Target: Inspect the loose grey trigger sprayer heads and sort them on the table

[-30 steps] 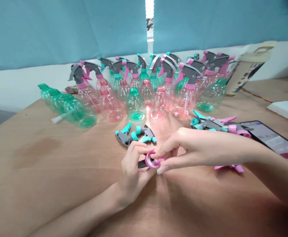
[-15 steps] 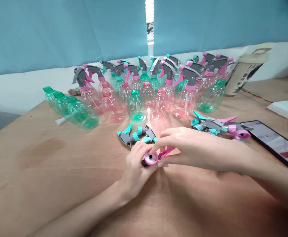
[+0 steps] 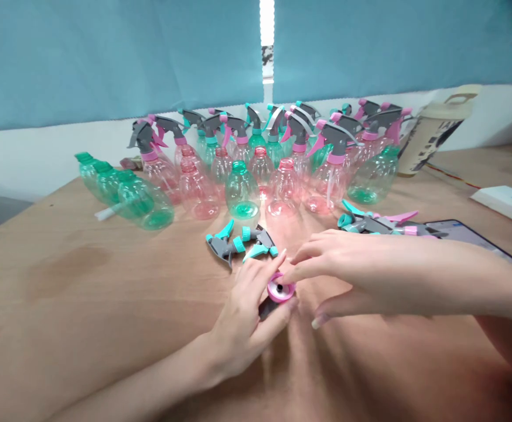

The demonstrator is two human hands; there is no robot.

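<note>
My left hand (image 3: 242,319) grips a grey spray head with a pink screw cap (image 3: 280,291), the cap's open end facing me. My right hand (image 3: 348,266) hovers over it from the right, its index finger touching the cap's rim and its thumb below, apart from the cap. Two loose grey and teal spray heads (image 3: 238,241) lie on the wooden table (image 3: 84,293) just beyond my hands. Behind them stand several clear pink bottles (image 3: 284,187) and green bottles (image 3: 242,190), some topped with spray heads.
Three green bottles (image 3: 126,193) lie on their sides at the left. More loose spray heads (image 3: 372,221) lie at the right, next to a phone (image 3: 471,234). A white power strip (image 3: 508,202) and a tall cup (image 3: 432,138) sit at the far right. A blue curtain hangs behind.
My right hand has loosened its pinch on the pink cap and lifted, the thumb dropping away. The left hand has turned the spray head slightly and moved it a little toward me.
</note>
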